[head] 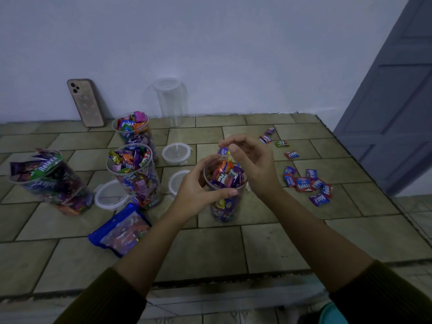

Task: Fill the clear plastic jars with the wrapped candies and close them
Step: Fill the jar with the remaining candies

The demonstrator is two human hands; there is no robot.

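A clear plastic jar (225, 202) stands at the middle of the tiled counter, filled with wrapped candies nearly to its rim. My left hand (198, 190) grips the jar's left side, thumb across the front. Just above the jar's right rim hovers my right hand (250, 160), fingers loosely curled and holding nothing that I can see. Three more filled jars (134, 174) (135, 129) (51, 181) stand lidless to the left. An empty lidded jar (171, 101) stands by the back wall. Loose candies (308, 183) lie to the right.
Three clear lids (176, 153) (109, 195) (178, 181) lie on the counter (210, 249) between the jars. A blue candy bag (121, 230) lies at front left. A phone (85, 102) leans on the wall. More candies (271, 136) lie further back. A grey door (397, 101) stands right.
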